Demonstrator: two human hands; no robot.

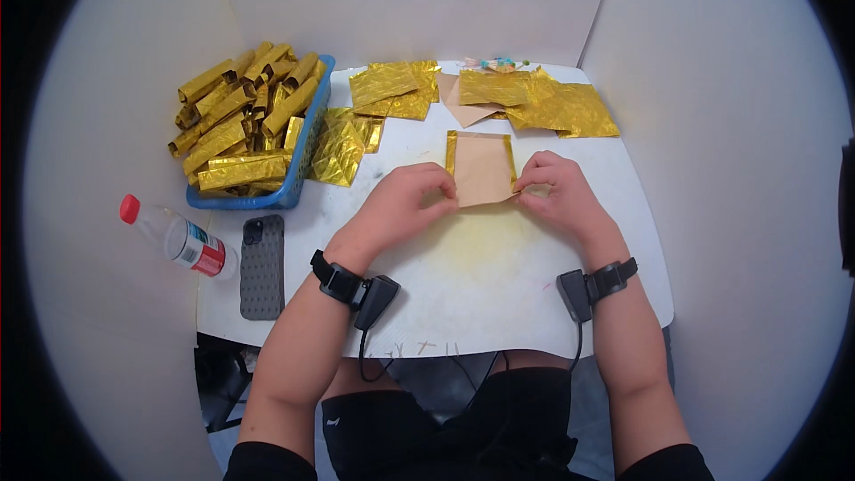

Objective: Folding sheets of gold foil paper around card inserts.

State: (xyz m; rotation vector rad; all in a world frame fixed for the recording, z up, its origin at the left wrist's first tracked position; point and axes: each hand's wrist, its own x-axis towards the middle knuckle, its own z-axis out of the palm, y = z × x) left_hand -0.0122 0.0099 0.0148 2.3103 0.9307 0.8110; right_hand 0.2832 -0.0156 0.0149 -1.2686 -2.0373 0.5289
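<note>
A tan paper sheet point(482, 167) lies in front of me, with gold foil strips folded over along its left and right edges. My left hand point(410, 203) is closed in a pinch on its near left corner. At the near right corner, my right hand point(561, 195) pinches the sheet between thumb and fingers. The near edge between the hands looks slightly lifted and curved. The gold underside of the sheet is mostly hidden.
Rolled gold paper tubes point(220, 131) fill a blue plastic basket point(298, 172) at left. Gold sheets point(570, 107) lie along the far side, with more gold foil point(337, 150) beside the basket. A red-capped bottle point(189, 240) and a dark phone point(262, 269) are at the near left. White walls enclose the table point(463, 303).
</note>
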